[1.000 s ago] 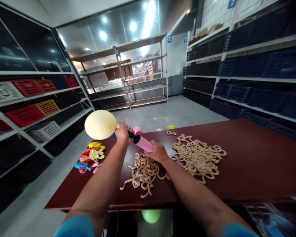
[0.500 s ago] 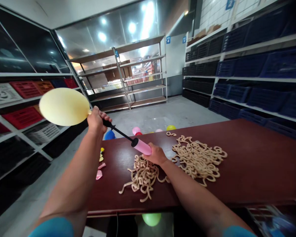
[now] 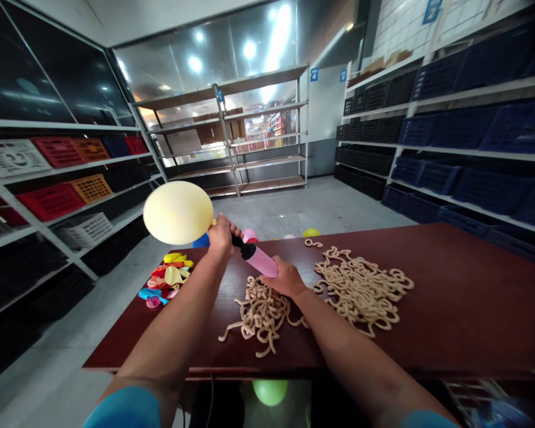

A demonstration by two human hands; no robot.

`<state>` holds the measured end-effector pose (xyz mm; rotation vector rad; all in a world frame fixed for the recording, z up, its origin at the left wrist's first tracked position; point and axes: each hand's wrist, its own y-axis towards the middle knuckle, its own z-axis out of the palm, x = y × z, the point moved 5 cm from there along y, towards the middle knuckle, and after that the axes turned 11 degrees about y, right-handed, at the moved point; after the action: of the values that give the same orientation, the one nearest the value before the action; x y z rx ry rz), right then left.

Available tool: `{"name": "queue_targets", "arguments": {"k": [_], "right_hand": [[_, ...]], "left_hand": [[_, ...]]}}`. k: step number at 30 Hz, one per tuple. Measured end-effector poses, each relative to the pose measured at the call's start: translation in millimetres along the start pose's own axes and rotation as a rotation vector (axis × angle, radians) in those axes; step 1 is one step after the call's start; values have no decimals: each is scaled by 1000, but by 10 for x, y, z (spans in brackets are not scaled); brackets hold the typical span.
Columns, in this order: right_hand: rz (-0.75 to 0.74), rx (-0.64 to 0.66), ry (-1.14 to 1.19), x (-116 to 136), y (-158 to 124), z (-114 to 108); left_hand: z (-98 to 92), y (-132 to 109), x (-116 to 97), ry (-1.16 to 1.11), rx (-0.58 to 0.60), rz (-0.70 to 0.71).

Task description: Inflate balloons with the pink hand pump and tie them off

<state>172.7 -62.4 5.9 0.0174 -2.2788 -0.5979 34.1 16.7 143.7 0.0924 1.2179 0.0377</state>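
Note:
A pale yellow balloon (image 3: pixel 177 212), partly blown up, sits on the nozzle end of a pink hand pump (image 3: pixel 261 260) above the dark red table (image 3: pixel 450 309). My left hand (image 3: pixel 221 235) is closed round the balloon's neck and the pump's black handle end. My right hand (image 3: pixel 285 277) grips the pink barrel from below. The pump rod is pushed in, so both hands are close together.
Limp coloured balloons (image 3: pixel 164 279) lie at the table's left end. Two heaps of beige cord pieces (image 3: pixel 361 288) cover its middle. Inflated balloons (image 3: pixel 311 232) rest on the floor beyond, a green one (image 3: pixel 270 391) under the table. Shelving with crates lines both sides.
The left hand drew the handle and balloon out to the left, then pushed back in toward the barrel. The balloon looks a little larger than one second ago.

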Motion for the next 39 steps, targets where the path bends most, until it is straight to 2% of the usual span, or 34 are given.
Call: {"name": "queue_targets", "arguments": {"k": [6,9,12,16,20,23,25,27,32,34,36,39], "right_hand": [[-23,-22,48,33,37,-12],[-19,-21,54,11,41,2],[2,-2,31,-29,28,20],[9,0,-2,-53,15,10],[29,19,-25,-37,13,1],[28,32,-25,7,10,-9],[21,34,-15,37,9,-16],[12,38,-1,55,11,-16],[-30,18,40,65,28,-5],[-23,14,43,60,33,6],[-2,15,38,52,33,14],[32,18,21,26,23,15]], "left_hand": [[-209,179,-853,-6,18,145],[-261,234,-1071,-7,4,157],[-238,268,-978,4,-4,151],[-139,236,-481,14,-13,74],[-46,94,54,0,-15,-28],[-28,18,217,-16,-10,-45],[-56,20,163,-18,-14,-45],[-110,60,-22,-17,-21,-30],[-256,182,-793,-3,-24,83],[-293,213,-1025,-12,-32,115],[-307,239,-1118,-13,-40,133],[-274,272,-974,6,-45,140]]}}
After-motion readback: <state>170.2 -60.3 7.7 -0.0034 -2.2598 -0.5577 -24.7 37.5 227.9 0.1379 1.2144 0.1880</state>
